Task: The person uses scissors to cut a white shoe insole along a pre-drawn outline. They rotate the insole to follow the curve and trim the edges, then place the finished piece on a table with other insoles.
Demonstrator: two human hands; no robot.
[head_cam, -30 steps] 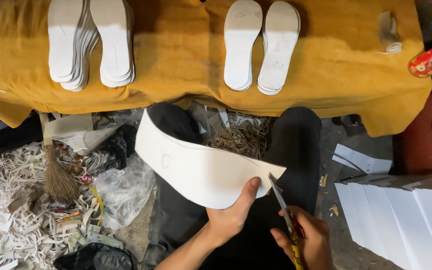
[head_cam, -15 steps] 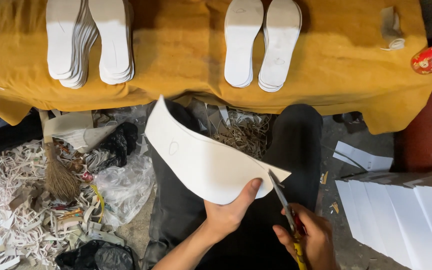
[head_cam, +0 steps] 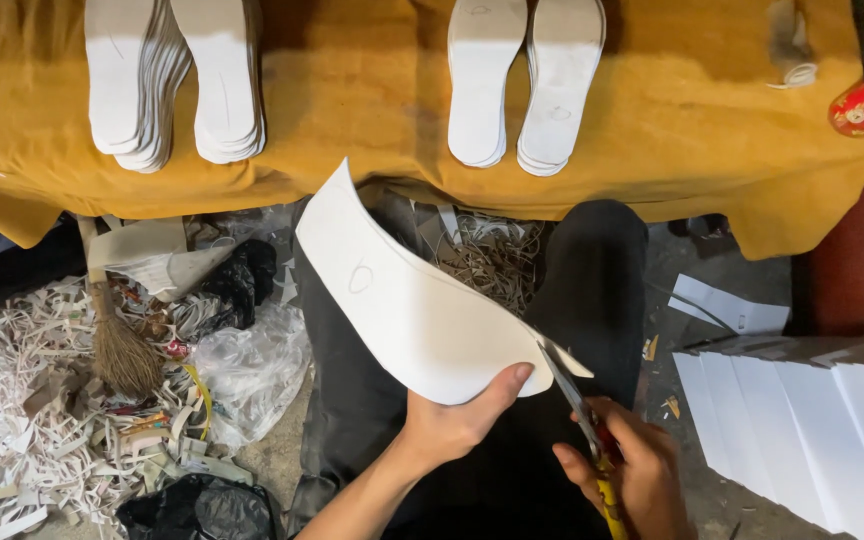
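Head view: left hand (head_cam: 452,425) fingers pinch white sheet (head_cam: 412,300) edge, right hand (head_cam: 632,475) fingers clasp scissors (head_cam: 577,410) biting it

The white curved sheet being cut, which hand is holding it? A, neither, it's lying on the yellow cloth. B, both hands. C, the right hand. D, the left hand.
D: the left hand grips the white curved sheet at its lower edge, while the right hand works the scissors into it.
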